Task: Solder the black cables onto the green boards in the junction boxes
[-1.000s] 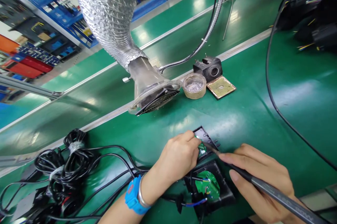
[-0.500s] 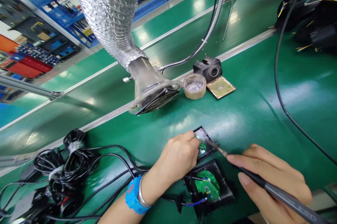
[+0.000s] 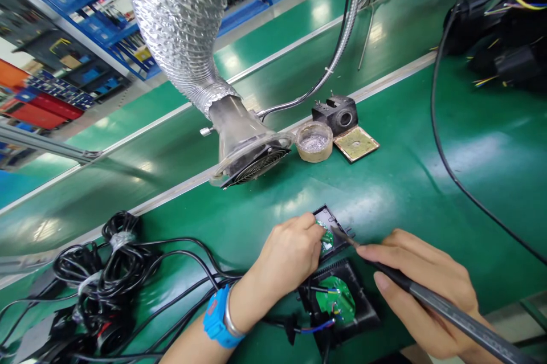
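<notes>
My right hand grips a soldering iron with a dark handle. Its tip points at a small green circuit board in a black housing. My left hand is at this board's left edge, its fingers pinched together; whatever they hold is hidden behind them. Just nearer to me lies a second black housing with a round green circuit board. Black cables and coloured wires run to that board, partly under my left wrist.
A fume extractor nozzle on a silver duct hangs over the bench. Behind stand a round pot, an iron stand and a sponge tray. Bundled cables lie left, black wired parts right. The iron's cable loops at right.
My right hand has moved slightly left with the soldering iron, bringing its tip a little closer to my left fingers. The left hand has hardly moved.
</notes>
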The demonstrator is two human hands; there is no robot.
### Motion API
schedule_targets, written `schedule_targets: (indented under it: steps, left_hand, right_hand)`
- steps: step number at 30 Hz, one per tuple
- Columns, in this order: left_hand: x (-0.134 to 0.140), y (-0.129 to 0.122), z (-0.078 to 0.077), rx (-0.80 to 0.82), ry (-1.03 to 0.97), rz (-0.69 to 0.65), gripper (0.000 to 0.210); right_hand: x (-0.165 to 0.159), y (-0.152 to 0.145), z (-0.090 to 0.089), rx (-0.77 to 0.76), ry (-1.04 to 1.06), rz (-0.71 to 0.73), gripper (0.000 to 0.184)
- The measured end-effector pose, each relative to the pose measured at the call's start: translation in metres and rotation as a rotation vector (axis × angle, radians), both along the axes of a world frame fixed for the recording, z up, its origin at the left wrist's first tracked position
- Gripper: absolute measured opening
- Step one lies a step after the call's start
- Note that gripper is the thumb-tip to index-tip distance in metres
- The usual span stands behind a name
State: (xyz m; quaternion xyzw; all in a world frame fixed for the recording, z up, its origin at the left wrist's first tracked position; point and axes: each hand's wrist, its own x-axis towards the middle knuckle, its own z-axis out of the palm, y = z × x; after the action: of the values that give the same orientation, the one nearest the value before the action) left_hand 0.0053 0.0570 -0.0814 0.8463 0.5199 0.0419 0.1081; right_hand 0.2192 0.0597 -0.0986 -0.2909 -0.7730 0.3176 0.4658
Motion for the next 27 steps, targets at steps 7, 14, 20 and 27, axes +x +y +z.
schedule_targets:
  steps: [7, 14, 20, 27]
  left_hand:
    - [0.001, 0.001, 0.005, -0.047, 0.056, 0.003, 0.024]
    - [0.002, 0.005, 0.013, -0.103, 0.079, 0.003, 0.026]
    - [-0.002, -0.003, 0.027, -0.130, -0.036, 0.032, 0.030]
    - [-0.035, -0.050, 0.050, 0.069, -0.334, 0.208, 0.025]
  right_hand:
    - [-0.003, -0.001, -0.002, -0.001, -0.017, -0.065, 0.035]
    - [-0.009, -0.004, -0.015, 0.004, -0.122, -0.116, 0.036]
    - [-0.012, -0.009, -0.014, -0.033, -0.206, -0.013, 0.037]
    - [-0.010, -0.017, -0.022, 0.004, -0.235, -0.028, 0.040]
